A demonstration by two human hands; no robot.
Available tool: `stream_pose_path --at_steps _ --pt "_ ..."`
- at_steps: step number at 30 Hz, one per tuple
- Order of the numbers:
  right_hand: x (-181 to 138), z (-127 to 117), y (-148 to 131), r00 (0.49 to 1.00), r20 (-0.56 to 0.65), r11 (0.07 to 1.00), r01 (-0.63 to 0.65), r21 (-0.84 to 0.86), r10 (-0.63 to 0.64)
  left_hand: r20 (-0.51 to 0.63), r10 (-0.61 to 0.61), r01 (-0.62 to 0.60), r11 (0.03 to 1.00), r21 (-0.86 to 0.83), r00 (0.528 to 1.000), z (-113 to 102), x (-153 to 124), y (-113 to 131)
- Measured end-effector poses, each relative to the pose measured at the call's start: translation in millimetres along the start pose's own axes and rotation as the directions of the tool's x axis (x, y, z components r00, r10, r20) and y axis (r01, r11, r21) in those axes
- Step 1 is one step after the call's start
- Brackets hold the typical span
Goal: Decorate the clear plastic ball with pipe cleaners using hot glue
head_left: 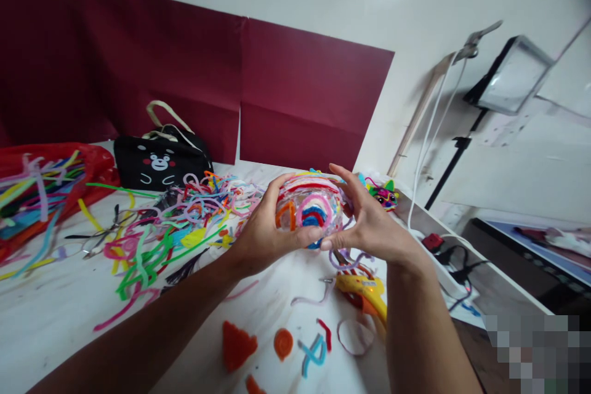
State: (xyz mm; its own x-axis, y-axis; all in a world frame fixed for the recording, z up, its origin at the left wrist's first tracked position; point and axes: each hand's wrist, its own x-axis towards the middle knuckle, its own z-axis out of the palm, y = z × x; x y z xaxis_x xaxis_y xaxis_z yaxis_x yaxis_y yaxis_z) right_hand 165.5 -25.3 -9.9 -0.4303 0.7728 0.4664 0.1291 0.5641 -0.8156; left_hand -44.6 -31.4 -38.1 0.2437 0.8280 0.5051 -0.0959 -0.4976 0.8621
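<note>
A round clear object (310, 206) covered in coloured pipe-cleaner arcs of red, pink, blue and orange is held above the white table (55, 320). My left hand (262, 231) wraps round its left side, thumb under the front. My right hand (367, 221) presses its right side with thumb and fingers, the other fingers stretched upward.
A tangle of loose pipe cleaners (175, 221) and scissors (104, 235) lie at left, by a red bag (50, 163) and a black bear tote (159, 163). A yellow glue gun (362, 289) and small coiled shapes (282, 343) lie near me. A power strip (438, 258) sits right.
</note>
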Motion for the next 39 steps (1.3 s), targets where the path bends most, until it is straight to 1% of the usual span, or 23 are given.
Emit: stream_pose_path --at_steps 7,12,17,20,22,26,30,34,39 --pt "2 1 5 1.000 -0.002 0.998 -0.002 -0.064 0.002 -0.034 -0.004 0.004 1.000 0.010 0.999 2 1 1" --pt "3 0 9 1.000 0.004 0.993 0.020 -0.118 -0.020 -0.079 -0.003 0.009 0.997 0.076 0.997 1 0 -1" --pt "3 -1 9 0.999 0.023 0.996 0.031 -0.088 -0.029 -0.081 0.019 -0.008 0.991 0.131 0.997 3 -2 1" --pt "2 -2 11 0.999 0.033 0.998 0.044 -0.055 -0.042 -0.112 -0.006 0.023 0.988 0.153 0.994 4 -5 5" --pt "2 -3 12 0.998 0.042 0.999 0.043 -0.022 -0.042 -0.096 -0.045 0.057 0.990 0.131 0.994 4 -8 11" --pt "-2 -9 9 0.998 0.058 0.997 0.000 0.077 -0.004 0.028 -0.161 0.162 0.987 -0.009 0.986 2 -13 28" --pt "-5 -16 8 0.996 0.085 0.985 -0.044 0.167 0.030 0.050 -0.234 0.239 0.960 -0.149 0.971 -3 -15 43" --pt "-6 -20 16 0.997 0.055 0.977 -0.058 0.203 0.047 0.100 -0.282 0.295 0.941 -0.165 0.954 -11 -17 49" --pt "-7 -22 30 0.998 0.028 0.977 -0.061 0.205 0.056 0.082 -0.267 0.277 0.947 -0.165 0.960 -16 -18 48"
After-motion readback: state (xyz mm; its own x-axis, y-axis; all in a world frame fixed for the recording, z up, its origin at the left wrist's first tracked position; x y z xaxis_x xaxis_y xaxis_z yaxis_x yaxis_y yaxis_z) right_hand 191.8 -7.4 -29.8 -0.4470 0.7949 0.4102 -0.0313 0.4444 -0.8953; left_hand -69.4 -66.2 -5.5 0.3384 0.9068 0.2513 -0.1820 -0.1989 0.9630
